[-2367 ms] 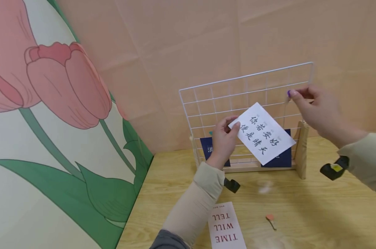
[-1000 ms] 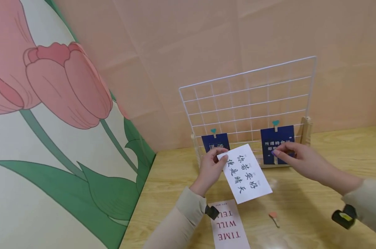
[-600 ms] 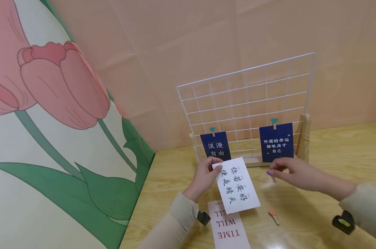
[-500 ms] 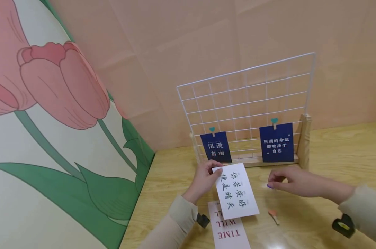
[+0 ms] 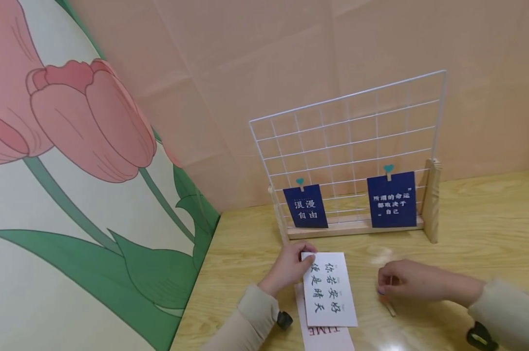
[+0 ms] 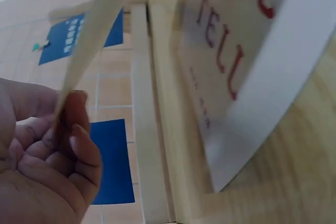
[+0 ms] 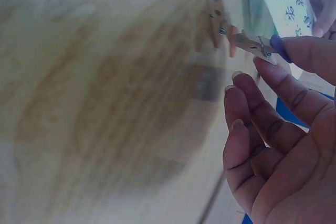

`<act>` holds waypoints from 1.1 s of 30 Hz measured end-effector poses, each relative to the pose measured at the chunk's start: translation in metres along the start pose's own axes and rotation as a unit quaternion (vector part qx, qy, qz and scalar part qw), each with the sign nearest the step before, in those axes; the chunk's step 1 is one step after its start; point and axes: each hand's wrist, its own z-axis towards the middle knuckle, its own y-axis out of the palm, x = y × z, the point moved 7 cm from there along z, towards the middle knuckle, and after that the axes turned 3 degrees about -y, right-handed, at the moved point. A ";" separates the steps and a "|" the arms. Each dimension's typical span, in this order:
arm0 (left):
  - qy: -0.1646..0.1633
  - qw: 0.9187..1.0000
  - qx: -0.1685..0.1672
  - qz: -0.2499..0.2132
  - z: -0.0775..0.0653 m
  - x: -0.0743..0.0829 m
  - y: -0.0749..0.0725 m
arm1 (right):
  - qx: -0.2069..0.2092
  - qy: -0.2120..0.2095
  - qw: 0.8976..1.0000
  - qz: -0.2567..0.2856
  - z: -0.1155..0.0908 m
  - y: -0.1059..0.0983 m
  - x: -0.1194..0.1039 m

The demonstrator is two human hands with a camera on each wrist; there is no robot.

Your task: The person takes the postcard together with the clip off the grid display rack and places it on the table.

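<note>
My left hand (image 5: 286,267) pinches the corner of a white card (image 5: 334,309) with black handwritten characters. In the head view this card overlaps a pale card with red lettering (image 5: 328,339) on the table. Between thumb and forefinger, my right hand (image 5: 415,282) holds a small wooden clothespin (image 7: 253,44) with a purple top. Just past its tip in the right wrist view is a second wooden clothespin (image 7: 215,18) with an orange top, lying on the table. The fingers of the right hand partly cover both clothespins in the head view.
A white wire grid (image 5: 348,131) stands in a wooden base (image 5: 352,229) at the back of the table (image 5: 488,219). Two dark blue cards hang on it, left (image 5: 306,219) and right (image 5: 391,222), by teal heart clothespins. A tulip-patterned panel (image 5: 80,195) borders the left side.
Both hands have come down from the grid toward the table. The white card has turned more upright and now overlaps the pale card; the purple clothespin has moved down beside the orange one.
</note>
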 end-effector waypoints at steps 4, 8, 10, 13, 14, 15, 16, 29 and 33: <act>0.007 0.998 -0.008 0.066 0.001 -0.003 0.006 | -0.003 -0.020 1.000 -0.008 -0.001 0.006 0.001; -0.001 0.996 -0.007 0.089 0.002 -0.006 0.010 | -0.001 -0.024 1.000 -0.013 -0.002 0.008 0.001; -0.002 0.995 -0.006 0.095 0.001 -0.006 0.010 | 0.000 -0.025 1.000 -0.016 -0.002 0.008 0.001; -0.001 0.994 -0.009 0.107 0.000 -0.008 0.011 | -0.001 -0.030 0.999 -0.020 0.000 0.008 0.000; -0.001 0.994 -0.011 0.112 0.000 -0.008 0.011 | 0.000 -0.034 0.999 -0.021 0.000 0.008 -0.001; 0.000 0.993 -0.013 0.119 -0.001 -0.009 0.012 | -0.001 -0.034 0.999 -0.022 0.001 0.008 -0.001; 0.001 0.992 -0.015 0.125 -0.001 -0.009 0.012 | -0.001 -0.034 0.999 -0.023 0.001 0.009 -0.001; -0.022 0.986 -0.030 0.163 -0.005 -0.013 0.009 | -0.016 -0.019 0.999 -0.034 0.004 0.005 -0.004; -0.018 0.987 -0.039 0.157 -0.007 -0.016 0.011 | -0.025 -0.002 0.999 -0.023 0.003 0.006 -0.005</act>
